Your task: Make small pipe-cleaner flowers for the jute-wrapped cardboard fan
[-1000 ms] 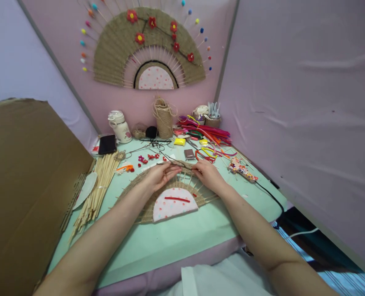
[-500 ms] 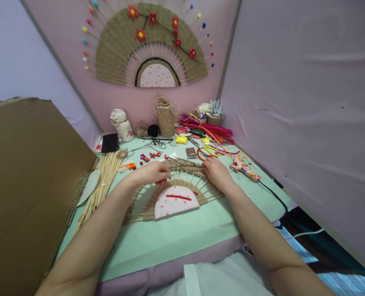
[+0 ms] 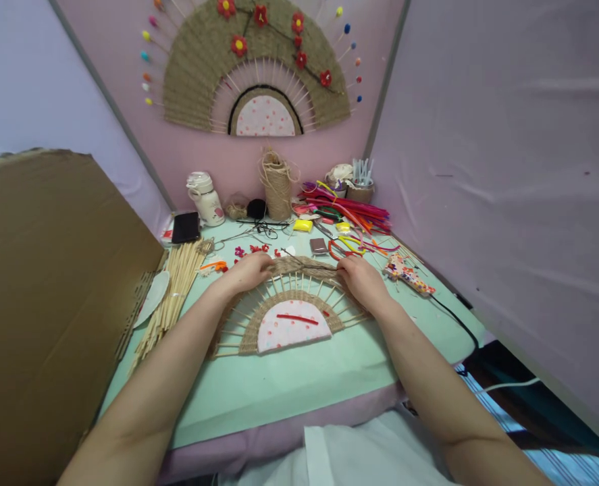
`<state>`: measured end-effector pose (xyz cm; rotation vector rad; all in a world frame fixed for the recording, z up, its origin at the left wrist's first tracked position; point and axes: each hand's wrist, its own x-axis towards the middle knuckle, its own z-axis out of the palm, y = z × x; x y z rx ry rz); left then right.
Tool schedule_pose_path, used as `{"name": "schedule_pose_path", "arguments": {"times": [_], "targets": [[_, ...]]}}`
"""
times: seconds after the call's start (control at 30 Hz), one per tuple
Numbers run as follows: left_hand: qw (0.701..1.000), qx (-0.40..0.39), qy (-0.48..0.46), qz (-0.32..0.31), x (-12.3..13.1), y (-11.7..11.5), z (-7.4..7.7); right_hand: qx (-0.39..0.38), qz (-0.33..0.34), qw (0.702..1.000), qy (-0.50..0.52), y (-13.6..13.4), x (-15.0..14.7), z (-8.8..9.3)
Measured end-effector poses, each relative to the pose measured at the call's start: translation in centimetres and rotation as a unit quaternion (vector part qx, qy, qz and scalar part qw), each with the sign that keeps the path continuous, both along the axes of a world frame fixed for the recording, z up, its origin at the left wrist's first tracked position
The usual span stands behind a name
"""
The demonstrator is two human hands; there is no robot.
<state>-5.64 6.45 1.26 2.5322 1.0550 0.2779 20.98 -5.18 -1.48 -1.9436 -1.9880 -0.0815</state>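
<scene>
A half-round woven fan (image 3: 248, 337) of twine and thin sticks lies on the table, with a dotted pale half-disc (image 3: 294, 332) at its middle and a short red strip (image 3: 298, 318) across that. A dark thin twig (image 3: 312, 263) runs along the fan's outer woven band. My left hand (image 3: 248, 273) has its fingers closed on the band, left of the twig. At the twig's right end, my right hand (image 3: 362, 280) pinches it against the band; its fingertips are partly hidden.
Thin sticks (image 3: 170, 287) lie left beside a cardboard sheet (image 3: 50, 283). Behind are small red flower pieces (image 3: 258, 250), a twine spool (image 3: 279, 192), a white bottle (image 3: 206, 202) and pipe cleaners (image 3: 350, 206). A patterned corded tool (image 3: 408, 273) lies right. A finished fan (image 3: 192, 74) hangs on the wall.
My left hand has gone from hovering over the fan's sticks to the outer band and closed on it. My right hand stays at the twig's right end. The view has shifted slightly.
</scene>
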Motion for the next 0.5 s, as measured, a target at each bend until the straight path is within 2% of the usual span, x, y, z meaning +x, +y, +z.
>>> {"name": "schedule_pose_path", "arguments": {"times": [0.1, 0.27, 0.5], "targets": [[1.000, -0.017, 0.004, -0.017, 0.11, 0.01, -0.42, -0.018, 0.000, 1.000, 0.001, 0.03, 0.04, -0.04], [0.998, -0.052, -0.019, -0.001, -0.01, -0.01, -0.62, -0.030, 0.001, 1.000, 0.004, 0.24, 0.02, -0.18], [0.999, -0.020, 0.027, -0.018, 0.04, 0.19, -0.76, -0.028, -0.011, 1.000, 0.003, 0.27, 0.02, -0.39]]}}
